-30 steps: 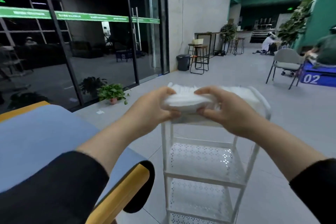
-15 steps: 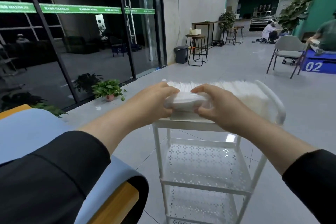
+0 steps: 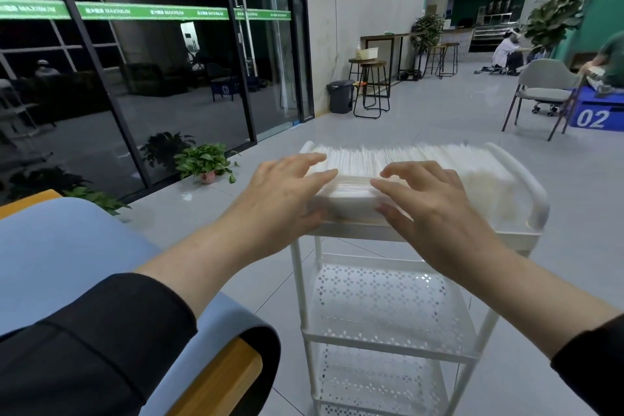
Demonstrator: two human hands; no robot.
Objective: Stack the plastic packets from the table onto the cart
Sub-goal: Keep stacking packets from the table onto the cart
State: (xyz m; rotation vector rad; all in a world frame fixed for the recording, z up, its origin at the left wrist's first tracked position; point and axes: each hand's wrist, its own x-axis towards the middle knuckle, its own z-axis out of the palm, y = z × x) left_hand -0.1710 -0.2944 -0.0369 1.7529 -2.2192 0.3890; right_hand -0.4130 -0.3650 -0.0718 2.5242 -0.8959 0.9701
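A white three-tier cart (image 3: 537, 209) stands in front of me, its top tray filled with a row of white plastic packets (image 3: 422, 162). One bundle of packets (image 3: 354, 192) lies at the near end of that row. My left hand (image 3: 287, 192) is at the bundle's left end, fingers spread and relaxed. My right hand (image 3: 435, 206) is at its right end, fingers extended over the top. Neither hand grips the bundle; whether the fingertips touch it is unclear.
A table with a blue top and wooden edge (image 3: 84, 253) is at my lower left. The cart's two lower perforated shelves (image 3: 388, 307) hold nothing. Glass doors and potted plants (image 3: 206, 162) are on the left; stools, a bin and a grey chair (image 3: 543, 91) stand farther back.
Both hands gripped the packet bundle earlier and lowered it onto the cart's top tray. Now the fingers have uncurled and let go of it.
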